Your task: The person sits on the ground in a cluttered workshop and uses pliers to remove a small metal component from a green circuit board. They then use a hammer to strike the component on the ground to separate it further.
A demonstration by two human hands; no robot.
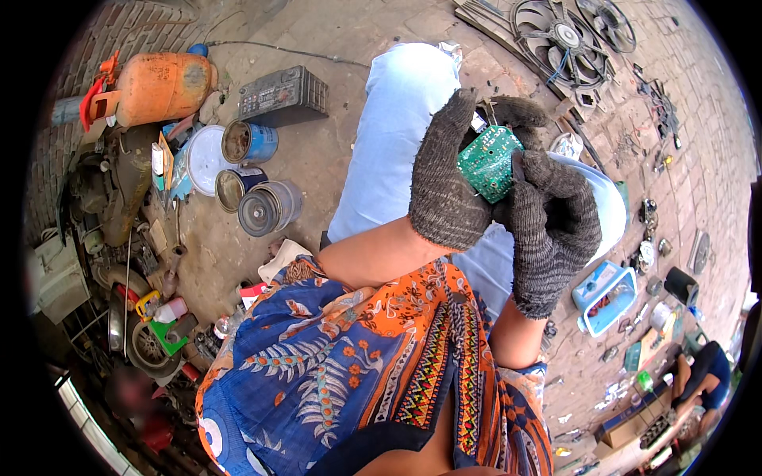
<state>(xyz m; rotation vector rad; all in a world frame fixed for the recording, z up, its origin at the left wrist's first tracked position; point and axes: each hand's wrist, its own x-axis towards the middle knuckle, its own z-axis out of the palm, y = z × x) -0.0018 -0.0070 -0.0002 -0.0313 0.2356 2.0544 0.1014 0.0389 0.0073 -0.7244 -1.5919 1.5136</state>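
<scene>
A green circuit board (491, 163) with shiny solder points is held up between my two hands, over my knees. My left hand (452, 182), in a dark grey knitted glove, grips the board from its left side and far edge. In a matching glove, my right hand (553, 218) has its fingers curled, and their tips press on the board's right edge. A small white part (478, 122) shows at the board's far left corner. The underside of the board is hidden, as is whatever may lie inside the right palm.
To the left stand a black battery (278, 97), several open cans (252, 143) and an orange gas cylinder (165, 86). Fan assemblies (565, 36) lie at the far right. A blue basket (606, 297) sits right of my knee amid scattered parts. Another person (703, 377) is at the lower right.
</scene>
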